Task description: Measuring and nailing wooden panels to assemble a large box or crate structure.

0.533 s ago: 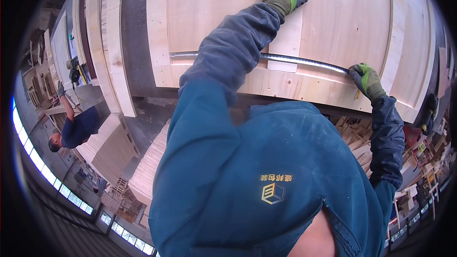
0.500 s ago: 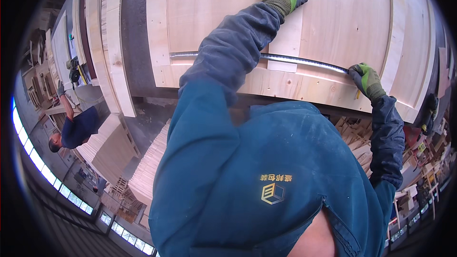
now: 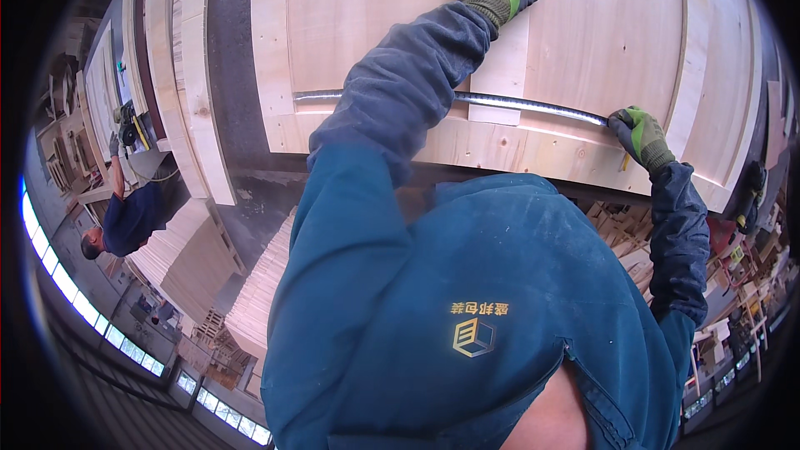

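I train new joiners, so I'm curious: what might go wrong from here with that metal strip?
The metal strip could slide across the wooden panel, since the right hand grips one end and no hand is on its visible left end. The left sleeve passes over the strip, so it might knock it, and it hides part of it from view.

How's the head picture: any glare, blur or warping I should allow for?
Head view: white glare along the tape measure, mostly toward the right hand; head view: windows at lower left glare white; head view: edges of the wooden panel bow, and the picture's rim falls to black; head view: left sleeve looks slightly soft near the elbow.
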`<action>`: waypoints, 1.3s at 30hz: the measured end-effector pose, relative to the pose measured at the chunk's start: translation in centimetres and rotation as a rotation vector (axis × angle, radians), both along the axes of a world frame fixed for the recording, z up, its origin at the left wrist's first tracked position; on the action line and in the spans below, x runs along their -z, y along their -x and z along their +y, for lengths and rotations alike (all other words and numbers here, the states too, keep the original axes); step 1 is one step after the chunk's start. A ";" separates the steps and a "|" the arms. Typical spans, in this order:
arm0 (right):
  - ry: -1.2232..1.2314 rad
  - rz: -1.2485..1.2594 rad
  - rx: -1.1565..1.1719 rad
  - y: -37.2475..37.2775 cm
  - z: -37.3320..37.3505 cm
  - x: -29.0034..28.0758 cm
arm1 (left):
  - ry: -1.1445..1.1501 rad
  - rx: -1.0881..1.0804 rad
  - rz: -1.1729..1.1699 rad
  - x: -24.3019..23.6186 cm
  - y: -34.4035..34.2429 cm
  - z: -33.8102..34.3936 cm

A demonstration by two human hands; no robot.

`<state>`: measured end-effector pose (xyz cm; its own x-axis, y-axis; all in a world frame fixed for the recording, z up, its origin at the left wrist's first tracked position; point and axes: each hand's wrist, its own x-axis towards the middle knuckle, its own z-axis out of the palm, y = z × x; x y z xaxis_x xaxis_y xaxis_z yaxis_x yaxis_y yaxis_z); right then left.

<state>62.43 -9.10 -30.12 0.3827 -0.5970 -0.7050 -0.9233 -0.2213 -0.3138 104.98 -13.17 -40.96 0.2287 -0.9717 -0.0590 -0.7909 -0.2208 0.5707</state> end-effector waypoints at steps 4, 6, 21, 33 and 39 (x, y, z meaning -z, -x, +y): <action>-0.008 0.000 -0.010 0.1 -0.2 0.4 | -0.016 0.005 -0.005 0.0 0.0 -0.1; -0.006 -0.009 -0.010 0.1 -0.2 0.5 | -0.019 0.007 0.002 0.3 0.1 -0.2; 0.010 0.000 0.028 0.9 -0.2 -0.3 | -0.008 -0.017 -0.077 0.4 1.3 -0.3; -0.122 -0.313 0.448 6.3 3.2 -4.3 | 0.491 -0.249 0.523 -19.3 3.0 20.5; -0.331 -0.551 0.954 -5.8 14.9 -10.1 | -0.010 -0.381 1.035 -17.4 16.4 30.2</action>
<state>68.21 5.81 -20.02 0.1801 -0.6261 -0.7587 -0.3901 0.6626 -0.6394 88.62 17.04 -23.54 0.3493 -0.8463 -0.4022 0.1890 -0.3568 0.9149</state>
